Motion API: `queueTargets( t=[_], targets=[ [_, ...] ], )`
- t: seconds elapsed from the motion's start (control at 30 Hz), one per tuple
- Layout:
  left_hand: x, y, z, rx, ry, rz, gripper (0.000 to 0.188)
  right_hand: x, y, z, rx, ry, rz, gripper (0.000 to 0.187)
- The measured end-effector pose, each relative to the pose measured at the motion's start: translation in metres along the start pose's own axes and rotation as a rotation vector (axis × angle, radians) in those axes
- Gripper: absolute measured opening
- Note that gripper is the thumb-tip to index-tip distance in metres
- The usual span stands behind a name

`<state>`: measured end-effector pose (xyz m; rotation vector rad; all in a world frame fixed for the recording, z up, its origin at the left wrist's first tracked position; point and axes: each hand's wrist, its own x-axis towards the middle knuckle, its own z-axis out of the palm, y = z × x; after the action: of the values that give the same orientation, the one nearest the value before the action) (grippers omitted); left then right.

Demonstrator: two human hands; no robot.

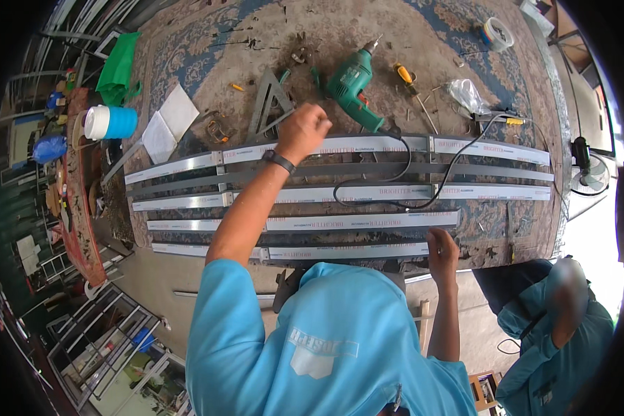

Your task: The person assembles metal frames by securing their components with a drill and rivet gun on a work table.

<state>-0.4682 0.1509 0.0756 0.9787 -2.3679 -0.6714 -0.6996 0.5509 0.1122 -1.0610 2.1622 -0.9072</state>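
Observation:
My left hand [304, 130] is above the farthest white-filmed aluminium profile [374, 145], between a grey triangular square [262, 104] and a green corded drill [351, 82]. Its fingers are curled together; whatever they hold, if anything, is hidden. At the right end of the nearest aluminium profile [347, 252], my right hand [442, 251] has its fingers bent and closed. I cannot make out what is in them. Several long profiles lie roughly parallel across the table in front of me. Across them loops the drill's black cord [408, 166].
A patterned carpet [236, 55] covers the table. On it are a yellow-handled screwdriver [404, 74], a clear plastic bag [466, 96] and a white tub [497, 35]. A blue-and-white jug [111, 123] stands left. Another person [558, 340] is at the lower right.

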Motion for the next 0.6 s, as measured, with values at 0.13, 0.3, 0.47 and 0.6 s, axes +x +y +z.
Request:
queueTargets(
  t=[0.13, 0.3, 0.47, 0.6],
  targets=[
    [0.042, -0.024, -0.015, 0.166, -0.010, -0.077, 0.032, 0.001, 0.001, -0.005, 0.047, 0.052, 0.013, 0.017],
    [0.065, 0.031, 0.020, -0.227, -0.044, 0.018, 0.024, 0.067, -0.011, -0.017, 0.011, 0.316, -0.095, 0.014],
    [0.056, 0.118, 0.055, -0.376, -0.168, -0.012, 0.022, 0.212, 0.003, -0.021, -0.133, 0.373, -0.094, 0.017],
    [0.019, 0.140, 0.044, -0.389, -0.214, 0.069, 0.021, 0.291, 0.033, -0.037, -0.464, 0.406, -0.128, 0.023]
  ],
)
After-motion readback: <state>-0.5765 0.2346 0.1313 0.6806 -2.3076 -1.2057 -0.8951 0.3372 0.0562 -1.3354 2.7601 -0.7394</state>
